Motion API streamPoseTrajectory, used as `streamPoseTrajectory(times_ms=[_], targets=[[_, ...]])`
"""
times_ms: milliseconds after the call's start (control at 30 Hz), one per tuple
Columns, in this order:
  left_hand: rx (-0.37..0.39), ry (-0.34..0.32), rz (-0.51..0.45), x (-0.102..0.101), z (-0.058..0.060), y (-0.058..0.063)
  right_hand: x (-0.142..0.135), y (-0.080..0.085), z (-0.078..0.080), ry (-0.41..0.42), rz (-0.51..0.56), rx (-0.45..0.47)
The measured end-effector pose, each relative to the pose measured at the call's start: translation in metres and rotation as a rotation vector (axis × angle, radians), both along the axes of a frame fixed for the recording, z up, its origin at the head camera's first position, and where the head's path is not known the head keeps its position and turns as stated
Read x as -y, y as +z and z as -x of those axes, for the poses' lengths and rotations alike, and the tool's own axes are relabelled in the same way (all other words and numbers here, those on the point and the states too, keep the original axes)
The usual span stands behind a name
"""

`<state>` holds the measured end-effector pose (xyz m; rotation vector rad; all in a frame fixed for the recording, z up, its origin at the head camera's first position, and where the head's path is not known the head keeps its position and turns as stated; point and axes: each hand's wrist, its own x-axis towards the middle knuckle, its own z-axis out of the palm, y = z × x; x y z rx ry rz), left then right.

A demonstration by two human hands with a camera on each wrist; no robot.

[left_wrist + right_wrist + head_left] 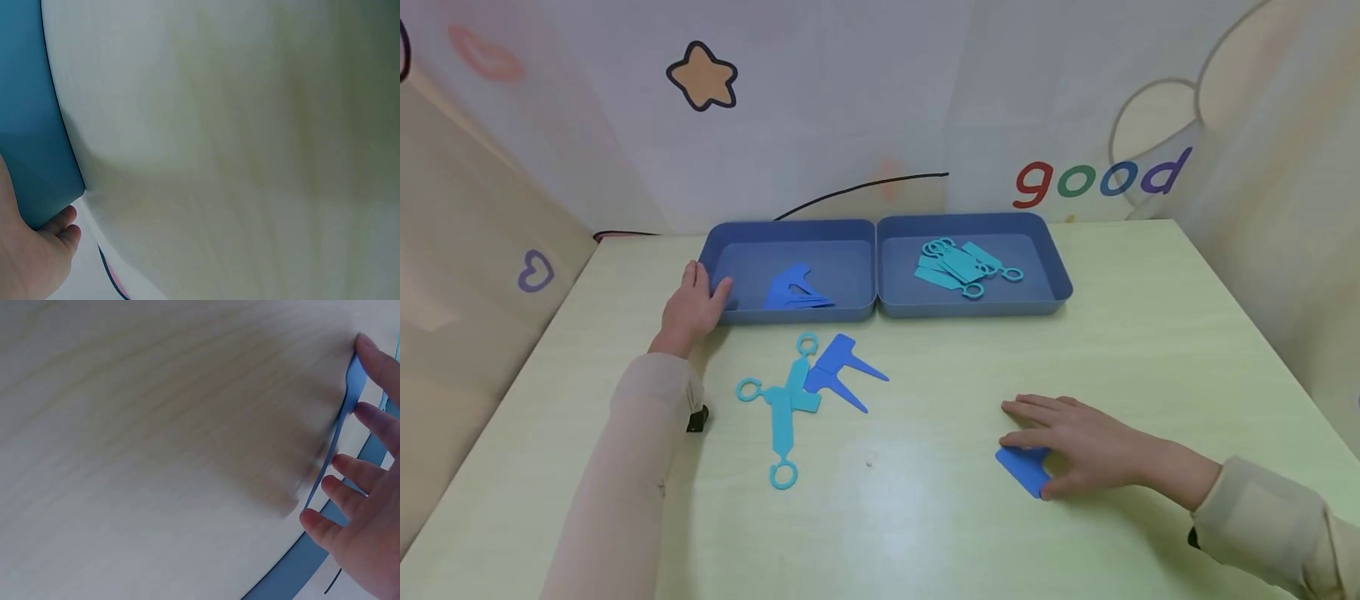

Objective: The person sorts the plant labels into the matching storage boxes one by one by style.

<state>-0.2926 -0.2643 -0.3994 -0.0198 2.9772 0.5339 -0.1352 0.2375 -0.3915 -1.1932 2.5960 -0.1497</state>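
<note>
My left hand (691, 310) grips the left end of the left blue tray (797, 316), thumb over the rim and fingers along the outer side. In the left wrist view, fingertips show at the tray's corner. At the right, my right hand (1086, 446) holds a blue T-shaped plant label (1022, 472) by its edges, low over the table. The right wrist view shows this label edge-on along the fingertips. Two more blue plant labels (835, 354) lie overlapping on the table, beside several teal plant tags with ring ends (782, 425).
Blue plant labels (786, 287) lie in the left tray. The right tray (977, 309), side by side with it, holds several teal ring tags (958, 265). Both trays stand at the back of the table (925, 533), before a printed curtain (850, 100).
</note>
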Motion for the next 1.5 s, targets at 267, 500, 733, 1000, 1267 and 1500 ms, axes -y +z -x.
streamPoseTrajectory(times_ms=[267,500,733,1000,1267,1500], targets=[[-0.006,0.002,-0.002,-0.001,0.002,0.001,0.008,0.003,0.001,-0.001,0.033,0.017],[0.003,0.005,-0.001,0.001,0.002,-0.001,0.019,0.007,0.003,-0.035,0.014,0.121],[0.0,0.004,-0.006,-0.001,0.0,-0.001,0.026,0.012,0.004,-0.038,-0.034,0.097],[0.001,0.003,0.004,0.001,0.002,-0.002,0.033,0.014,0.007,-0.096,-0.093,0.104],[0.001,0.005,0.002,0.001,0.002,-0.002,0.034,0.016,0.014,-0.226,-0.065,0.339],[0.006,0.001,0.003,0.001,0.002,-0.002,0.028,0.016,0.024,-0.181,0.024,0.425]])
